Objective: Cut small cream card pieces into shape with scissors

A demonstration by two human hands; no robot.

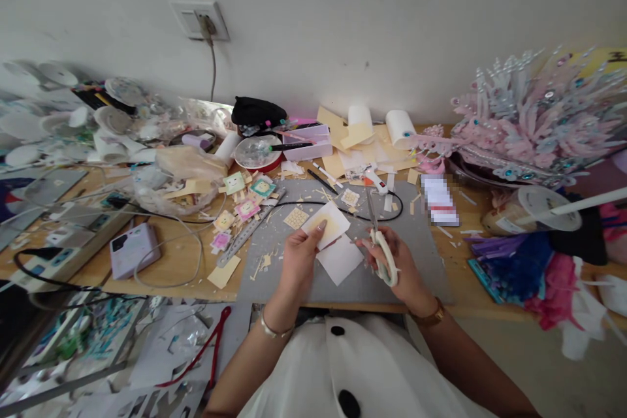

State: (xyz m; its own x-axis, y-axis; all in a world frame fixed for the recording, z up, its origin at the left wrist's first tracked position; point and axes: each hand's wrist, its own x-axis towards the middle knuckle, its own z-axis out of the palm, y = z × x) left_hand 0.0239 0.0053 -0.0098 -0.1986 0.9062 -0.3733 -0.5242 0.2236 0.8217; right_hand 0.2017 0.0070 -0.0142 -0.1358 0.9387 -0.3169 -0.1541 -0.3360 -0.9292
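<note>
Above the grey mat (pixel 264 287) are the right hand (pixel 401 268) and left hand (pixel 298 256), gripping scissors (pixel 380 239), blades angled away, and pinching 1 yellow-patched card (pixel 337 217) respectively. Cutting appears under way; a further cut would require blades turned cardward.

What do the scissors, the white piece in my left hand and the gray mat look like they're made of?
Scissors: handles likely smooth plastic, pale cream and molded into loops; blades probably metal, gray and slim.
White piece: paper or thin card, flat with straight edges.
Mat: perhaps plastic or rubber; the surface looks matte, without strong shine.
</note>
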